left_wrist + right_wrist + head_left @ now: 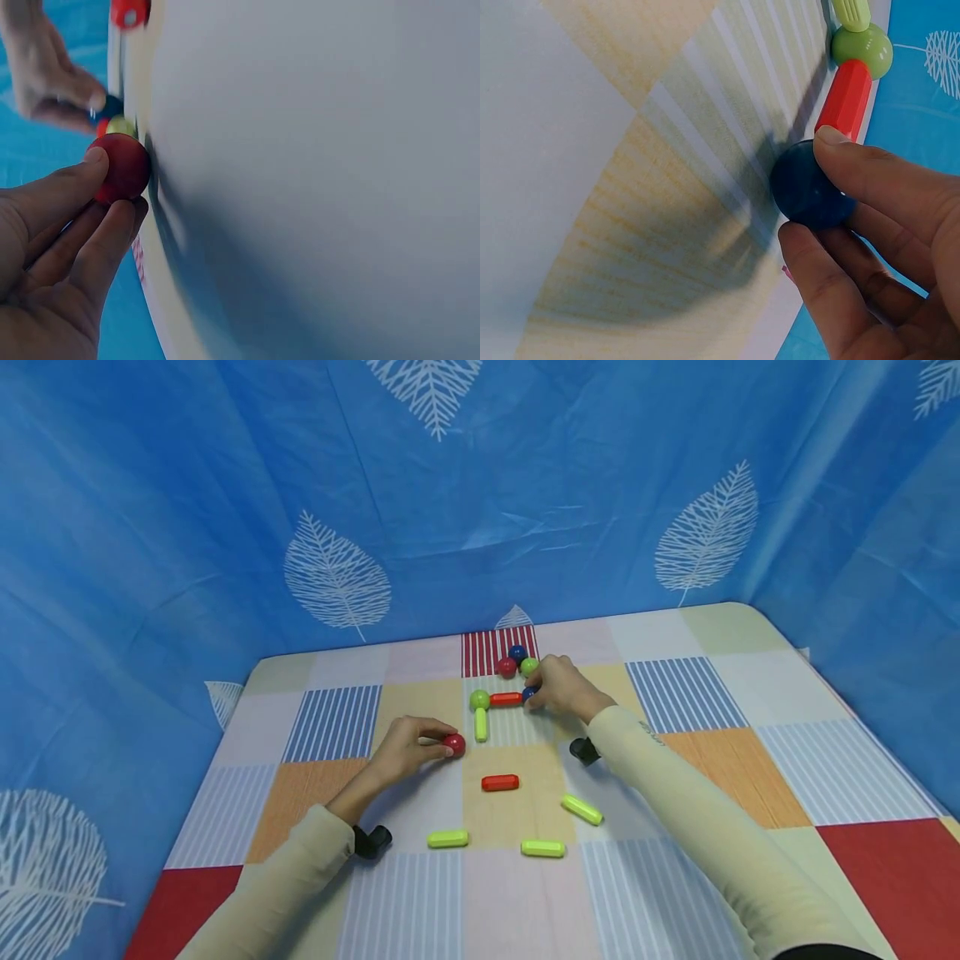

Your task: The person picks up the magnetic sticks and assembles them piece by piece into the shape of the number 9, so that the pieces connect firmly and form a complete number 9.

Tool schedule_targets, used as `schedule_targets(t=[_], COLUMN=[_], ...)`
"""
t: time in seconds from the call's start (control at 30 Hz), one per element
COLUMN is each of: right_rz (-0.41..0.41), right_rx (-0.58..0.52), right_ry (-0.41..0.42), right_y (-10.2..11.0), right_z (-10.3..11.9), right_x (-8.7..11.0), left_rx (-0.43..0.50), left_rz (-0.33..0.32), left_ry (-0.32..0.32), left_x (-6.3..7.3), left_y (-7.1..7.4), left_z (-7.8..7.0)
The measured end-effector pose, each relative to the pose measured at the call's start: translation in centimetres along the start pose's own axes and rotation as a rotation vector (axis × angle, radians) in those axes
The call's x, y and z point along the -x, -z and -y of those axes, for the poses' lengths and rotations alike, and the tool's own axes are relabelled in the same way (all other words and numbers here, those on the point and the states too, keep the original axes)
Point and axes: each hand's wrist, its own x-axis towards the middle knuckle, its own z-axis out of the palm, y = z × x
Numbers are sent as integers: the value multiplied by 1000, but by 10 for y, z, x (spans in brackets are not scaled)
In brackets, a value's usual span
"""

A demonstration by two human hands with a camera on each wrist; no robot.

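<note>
My left hand point(408, 747) pinches a red ball point(124, 169) between thumb and fingers, just at the cloth. Farther back, my right hand point(562, 683) holds a dark blue ball point(810, 184) with thumb and fingertips. That ball meets the end of a red rod point(506, 699), whose other end joins a green ball point(480, 699). From the green ball a yellow-green rod point(481, 725) points toward me. In the right wrist view the green ball point(862, 51) and red rod point(844, 101) line up beyond the blue ball.
Behind the joined pieces sit another red ball point(507, 667), blue ball point(517, 653) and green ball point(529, 667). Nearer me lie a loose red rod point(500, 782) and yellow-green rods point(447, 838), point(542, 848), point(582, 810). Blue curtains point(480, 527) surround the patchwork-covered table point(525, 910).
</note>
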Motion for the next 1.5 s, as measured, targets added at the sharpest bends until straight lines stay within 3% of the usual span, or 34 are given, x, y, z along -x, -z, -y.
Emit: schedule_targets(t=[0.23, 0.5, 1.03, 1.13, 1.23, 1.37, 1.5], right_rz=[-12, -14, 10, 8, -46, -76, -6], right_rx=[15, 18, 105, 198, 264, 199, 151], right_ry=[28, 27, 13, 62, 149, 261, 294], right_y=[0, -1, -6, -2, 7, 16, 12], right_z=[3, 5, 8, 10, 18, 34, 43], right_x=[-1, -2, 1, 7, 13, 11, 4], left_rx=[26, -21, -19, -17, -11, -7, 0], left_rz=[23, -2, -3, 7, 16, -4, -10], left_ry=[-54, -88, -2, -16, -36, -43, -48], left_x=[-1, -7, -10, -10, -11, -11, -10], left_y=[-16, -24, -27, -28, -27, -26, -29], left_z=[-11, -15, -18, -18, -20, -21, -20])
